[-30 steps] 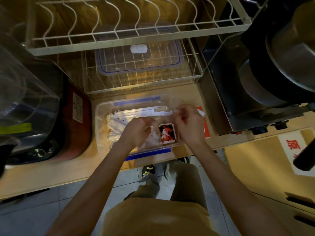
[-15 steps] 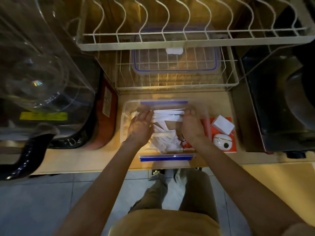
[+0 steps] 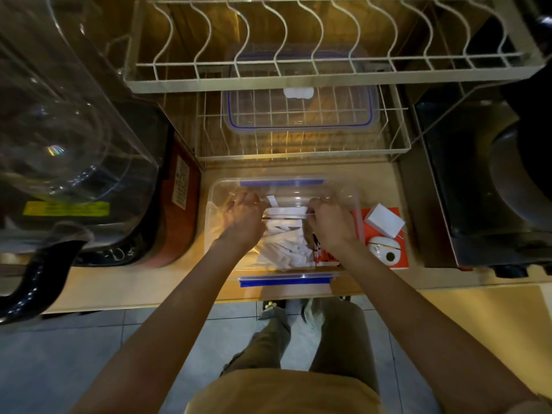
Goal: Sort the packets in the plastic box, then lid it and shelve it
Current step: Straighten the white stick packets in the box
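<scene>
A clear plastic box (image 3: 285, 280) with blue clips stands on the wooden counter in front of me. Both of my hands are inside it, toward its far side. My left hand (image 3: 245, 218) and my right hand (image 3: 330, 225) each have their fingers curled on one end of a long white packet (image 3: 285, 211) stretched between them. A loose pile of white packets (image 3: 283, 248) lies below the hands. A red-and-black packet (image 3: 319, 253) shows by my right wrist. The box's clear, blue-edged lid (image 3: 298, 118) rests on the lower wire shelf behind the box.
An upper wire rack (image 3: 298, 76) overhangs the lower shelf. A red carton (image 3: 401, 258) carrying a white adapter (image 3: 383, 220) and a round white device (image 3: 386, 251) sits just right of the box. A large clear-domed appliance (image 3: 74, 130) stands at left, a dark steel appliance (image 3: 493, 189) at right.
Both hands have moved from the box's middle toward its far side and now hold a white packet between them. My head has shifted, so the box sits further right in view.
</scene>
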Demonstrator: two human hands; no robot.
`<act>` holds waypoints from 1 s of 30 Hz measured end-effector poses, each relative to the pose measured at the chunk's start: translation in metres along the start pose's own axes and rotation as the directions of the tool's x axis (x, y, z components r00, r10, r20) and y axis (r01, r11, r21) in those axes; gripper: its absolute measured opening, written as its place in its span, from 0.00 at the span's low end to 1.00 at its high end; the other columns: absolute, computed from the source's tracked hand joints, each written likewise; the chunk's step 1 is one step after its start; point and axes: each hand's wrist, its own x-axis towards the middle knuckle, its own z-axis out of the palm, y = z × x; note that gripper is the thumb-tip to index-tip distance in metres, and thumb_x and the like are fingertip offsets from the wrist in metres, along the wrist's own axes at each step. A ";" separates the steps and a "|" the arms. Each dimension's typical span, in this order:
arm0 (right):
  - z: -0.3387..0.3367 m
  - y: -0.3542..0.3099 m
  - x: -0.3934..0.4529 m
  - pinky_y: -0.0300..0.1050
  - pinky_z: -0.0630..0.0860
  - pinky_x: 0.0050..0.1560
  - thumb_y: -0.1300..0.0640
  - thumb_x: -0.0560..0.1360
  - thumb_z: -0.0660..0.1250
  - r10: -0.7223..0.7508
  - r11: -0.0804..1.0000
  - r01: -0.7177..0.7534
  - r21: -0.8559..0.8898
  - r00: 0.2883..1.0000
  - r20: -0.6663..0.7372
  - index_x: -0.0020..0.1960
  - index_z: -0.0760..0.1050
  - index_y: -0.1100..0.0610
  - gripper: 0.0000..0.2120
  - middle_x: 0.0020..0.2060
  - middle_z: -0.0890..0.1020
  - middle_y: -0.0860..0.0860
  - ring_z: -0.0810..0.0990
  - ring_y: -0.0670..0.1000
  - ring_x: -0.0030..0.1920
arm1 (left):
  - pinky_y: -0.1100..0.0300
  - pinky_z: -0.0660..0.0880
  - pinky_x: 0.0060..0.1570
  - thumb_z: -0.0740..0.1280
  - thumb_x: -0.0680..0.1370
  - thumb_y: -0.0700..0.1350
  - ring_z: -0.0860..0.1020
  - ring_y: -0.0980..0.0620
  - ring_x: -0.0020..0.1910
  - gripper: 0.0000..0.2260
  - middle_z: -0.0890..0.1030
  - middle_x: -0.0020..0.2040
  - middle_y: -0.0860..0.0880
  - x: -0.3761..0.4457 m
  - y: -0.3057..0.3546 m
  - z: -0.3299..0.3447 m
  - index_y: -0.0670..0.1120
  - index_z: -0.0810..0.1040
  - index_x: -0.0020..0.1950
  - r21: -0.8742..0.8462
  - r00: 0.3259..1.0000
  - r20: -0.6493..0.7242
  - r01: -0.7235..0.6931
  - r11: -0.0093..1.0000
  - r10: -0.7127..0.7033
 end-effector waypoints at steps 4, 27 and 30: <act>0.000 -0.007 -0.009 0.47 0.74 0.45 0.61 0.76 0.62 -0.090 0.989 0.095 0.117 0.995 -0.044 0.48 0.77 0.59 0.06 0.46 0.82 0.55 0.79 0.55 0.48 | 0.50 0.63 0.67 0.64 0.75 0.43 0.68 0.45 0.67 0.18 0.74 0.65 0.46 0.000 0.000 0.000 0.49 0.70 0.65 -0.018 0.996 -0.023 -0.090 0.996 0.089; 0.017 -0.046 0.038 0.48 0.78 0.46 0.48 0.71 0.69 -0.029 0.996 0.017 0.087 0.991 0.132 0.48 0.76 0.59 0.14 0.41 0.81 0.54 0.80 0.53 0.44 | 0.55 0.72 0.60 0.67 0.73 0.41 0.75 0.46 0.60 0.17 0.77 0.62 0.46 -0.053 0.000 -0.004 0.49 0.75 0.62 -0.160 0.983 0.109 -0.131 0.978 0.149; 0.022 -0.059 0.042 0.49 0.76 0.52 0.49 0.74 0.65 -0.006 1.000 0.005 0.005 0.994 0.112 0.55 0.76 0.57 0.15 0.52 0.80 0.56 0.79 0.57 0.54 | 0.55 0.73 0.61 0.70 0.70 0.39 0.74 0.46 0.62 0.21 0.76 0.63 0.46 -0.052 0.001 -0.001 0.48 0.75 0.63 -0.218 0.984 0.124 -0.097 0.971 0.126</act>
